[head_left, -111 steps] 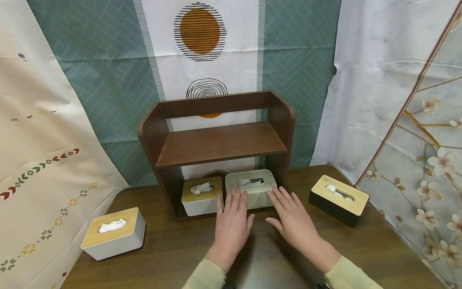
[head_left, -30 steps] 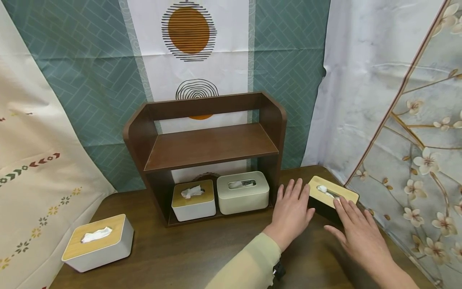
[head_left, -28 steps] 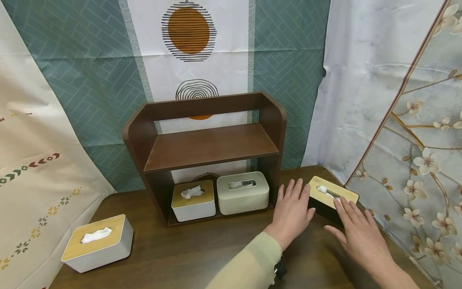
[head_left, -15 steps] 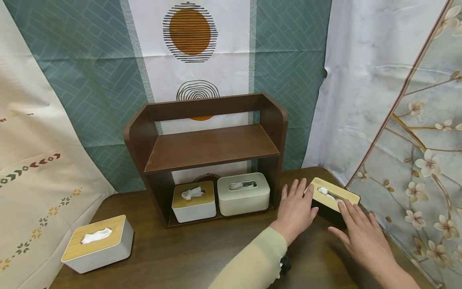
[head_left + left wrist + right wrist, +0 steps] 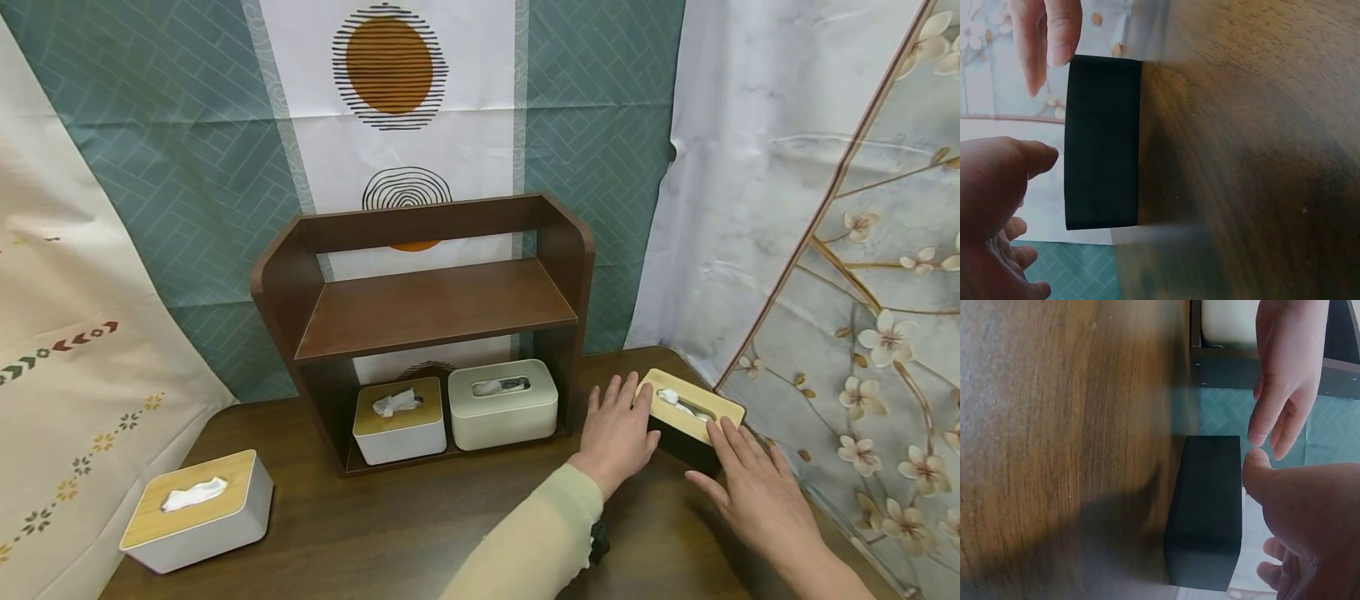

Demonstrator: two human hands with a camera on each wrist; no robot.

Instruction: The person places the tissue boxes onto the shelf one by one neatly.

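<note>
A black tissue box (image 5: 701,396) with a pale wooden lid stands on the table to the right of the shelf. My left hand (image 5: 617,429) lies at its left end, fingers extended, fingertips at the lid's edge. At the right end, my right hand (image 5: 763,496) reaches with straight fingers to the lid's near corner. Both wrist views show the dark side of the box, (image 5: 1102,144) in the left and the same black box (image 5: 1207,500) in the right, standing on the wood. Whether the fingertips press on it, I cannot tell.
The brown two-tier shelf (image 5: 442,308) holds a white tissue box with wooden lid (image 5: 401,437) and a grey-green tissue box (image 5: 504,417) on its lower level. Another white tissue box (image 5: 202,521) stands at the left. Patterned cloths (image 5: 855,250) hang around the table.
Both hands have moved right, from the grey-green tissue box on the shelf to the black one. In the last second they have shifted only slightly, and the black box appears to stay in place.
</note>
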